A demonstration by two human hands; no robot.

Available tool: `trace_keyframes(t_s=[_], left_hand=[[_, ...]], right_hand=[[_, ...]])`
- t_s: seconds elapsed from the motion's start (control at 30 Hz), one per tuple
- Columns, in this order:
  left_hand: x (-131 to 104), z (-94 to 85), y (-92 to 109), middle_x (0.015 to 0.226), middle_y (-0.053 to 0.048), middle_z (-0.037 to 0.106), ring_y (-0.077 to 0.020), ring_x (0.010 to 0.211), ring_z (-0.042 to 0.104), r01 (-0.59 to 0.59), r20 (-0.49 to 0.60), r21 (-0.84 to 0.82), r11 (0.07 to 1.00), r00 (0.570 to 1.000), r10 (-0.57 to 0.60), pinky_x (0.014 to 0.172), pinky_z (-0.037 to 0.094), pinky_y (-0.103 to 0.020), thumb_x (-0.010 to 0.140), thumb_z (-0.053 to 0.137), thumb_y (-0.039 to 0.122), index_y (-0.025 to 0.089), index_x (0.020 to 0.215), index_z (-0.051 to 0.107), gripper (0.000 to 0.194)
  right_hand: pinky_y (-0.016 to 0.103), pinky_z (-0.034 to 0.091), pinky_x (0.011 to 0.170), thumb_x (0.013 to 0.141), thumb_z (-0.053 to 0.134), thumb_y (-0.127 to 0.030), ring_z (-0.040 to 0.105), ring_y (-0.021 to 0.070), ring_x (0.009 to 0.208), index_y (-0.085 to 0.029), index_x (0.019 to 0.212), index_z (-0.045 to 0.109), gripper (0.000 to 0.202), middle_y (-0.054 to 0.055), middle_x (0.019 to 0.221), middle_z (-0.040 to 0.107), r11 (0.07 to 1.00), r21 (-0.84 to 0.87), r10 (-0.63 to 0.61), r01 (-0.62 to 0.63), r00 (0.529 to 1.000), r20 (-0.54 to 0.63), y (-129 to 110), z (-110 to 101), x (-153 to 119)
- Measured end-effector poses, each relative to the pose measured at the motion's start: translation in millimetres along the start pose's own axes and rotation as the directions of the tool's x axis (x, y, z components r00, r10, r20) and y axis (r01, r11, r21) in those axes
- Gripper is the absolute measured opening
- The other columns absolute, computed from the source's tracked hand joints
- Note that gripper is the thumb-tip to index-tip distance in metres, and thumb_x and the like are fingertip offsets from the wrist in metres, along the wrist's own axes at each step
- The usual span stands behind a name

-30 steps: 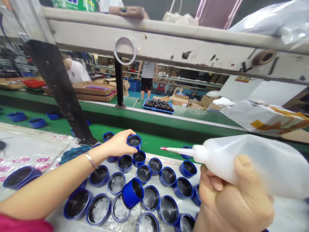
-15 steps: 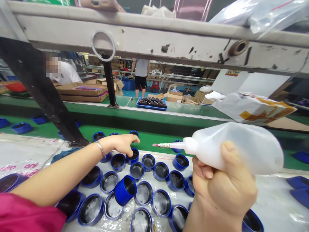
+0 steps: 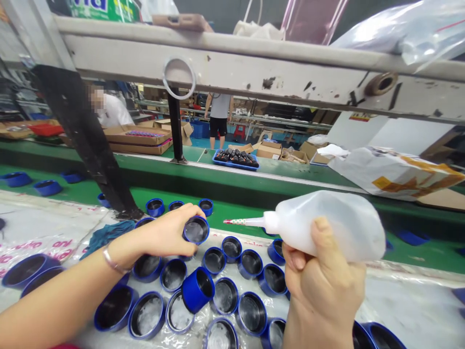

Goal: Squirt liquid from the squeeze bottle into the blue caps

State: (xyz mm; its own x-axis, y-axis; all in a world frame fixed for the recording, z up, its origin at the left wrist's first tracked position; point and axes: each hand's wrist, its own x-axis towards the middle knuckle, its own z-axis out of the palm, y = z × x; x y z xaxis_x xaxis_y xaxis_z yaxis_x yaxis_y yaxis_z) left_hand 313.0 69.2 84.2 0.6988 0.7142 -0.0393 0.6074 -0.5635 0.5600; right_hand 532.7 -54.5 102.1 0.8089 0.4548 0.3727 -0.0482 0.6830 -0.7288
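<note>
My left hand (image 3: 172, 231) has its fingers curved around a blue ring-shaped cup (image 3: 196, 230) with a dark inside, above the back of the group of cups. In my right hand (image 3: 323, 276) is a translucent white squeeze bottle (image 3: 330, 225), lying on its side with its thin nozzle (image 3: 245, 221) pointing left. The nozzle tip is to the right of the held cup, apart from it. Below, many similar blue cups stand on plastic sheeting, and one tilted cup (image 3: 198, 290) rests on others.
A green conveyor belt (image 3: 232, 213) runs behind the cups, carrying more of them. A black post (image 3: 85, 140) rises at left under a pale beam (image 3: 232, 68). Two people are in the background. A wrapped package (image 3: 395, 172) lies at right.
My left hand has closed around a cup and raised it toward the camera. My right hand with the bottle has moved a little left. The whole view has shifted slightly.
</note>
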Motion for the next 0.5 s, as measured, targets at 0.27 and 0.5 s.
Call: trace_keyframes(t_s=[0.27, 0.5], left_hand=[[-47, 6.0, -9, 0.130, -0.004, 0.073, -0.0293, 0.121, 0.068, 0.071, 0.031, -0.473, 0.878, 0.997, -0.064, 0.102, 0.055, -0.036, 0.076, 0.082, 0.036, 0.022, 0.130, 0.066, 0.058], [-44, 6.7, -26, 0.131, -0.003, 0.076, -0.0256, 0.122, 0.071, 0.009, 0.077, -0.658, 0.753, 0.995, 0.056, 0.108, 0.054, -0.031, 0.076, 0.087, 0.028, 0.020, 0.131, 0.068, 0.058]], right_hand=[[0.023, 0.033, 0.032, 0.072, 0.095, -0.030, 0.042, 0.0116, 0.037, -0.013, 0.074, 0.066, 0.033, 0.001, 0.061, 0.055, 0.984, -0.177, 0.019, 0.000, 0.994, 0.107, 23, 0, -17], [0.025, 0.038, 0.031, 0.059, 0.100, -0.030, 0.046, 0.0140, 0.039, -0.017, 0.069, 0.061, 0.043, 0.000, 0.059, 0.054, 0.947, -0.316, -0.071, 0.066, 0.997, -0.005, 36, -1, -35]])
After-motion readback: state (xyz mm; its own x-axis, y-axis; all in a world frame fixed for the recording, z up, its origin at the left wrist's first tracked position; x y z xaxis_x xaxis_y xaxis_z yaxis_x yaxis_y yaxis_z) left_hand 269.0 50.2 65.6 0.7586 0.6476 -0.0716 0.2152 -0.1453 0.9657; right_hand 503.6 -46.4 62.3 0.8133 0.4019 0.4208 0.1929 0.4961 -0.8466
